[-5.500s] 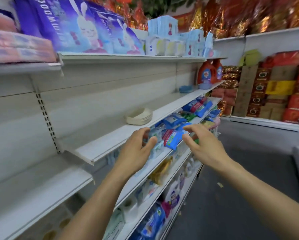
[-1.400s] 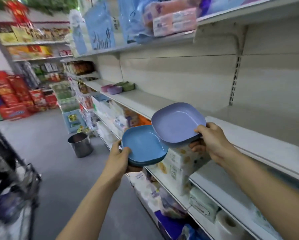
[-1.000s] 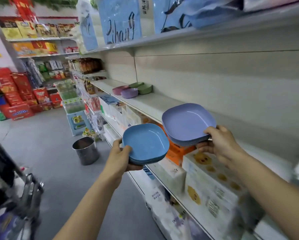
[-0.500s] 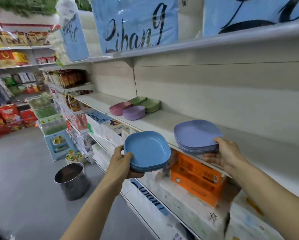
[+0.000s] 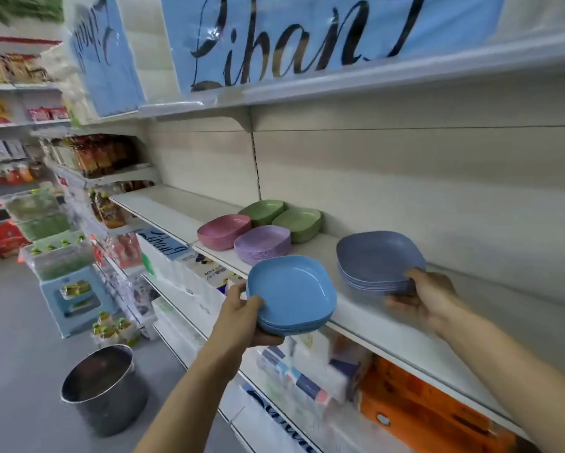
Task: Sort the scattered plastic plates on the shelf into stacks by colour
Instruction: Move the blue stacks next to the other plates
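My left hand (image 5: 242, 317) grips a stack of bright blue plates (image 5: 292, 294) at the front edge of the white shelf (image 5: 382, 335). My right hand (image 5: 425, 297) holds a stack of slate-blue plates (image 5: 377, 259) that sits low on the shelf, thumb on its near rim. Further left on the same shelf stand a pink stack (image 5: 224, 230), a lilac stack (image 5: 263, 243) and two green stacks (image 5: 265, 211) (image 5: 299, 222), close together.
Boxed goods and an orange carton (image 5: 431, 410) fill the shelf below. A steel pot (image 5: 103, 389) stands on the grey floor at the left, near a pale blue stool (image 5: 75, 299). Blue packs with script lettering (image 5: 274, 37) sit on the shelf above.
I have stepped closer to the shelf. My right hand has lowered the slate-blue stack onto the shelf surface; my left hand has carried the bright blue stack up to the shelf edge.
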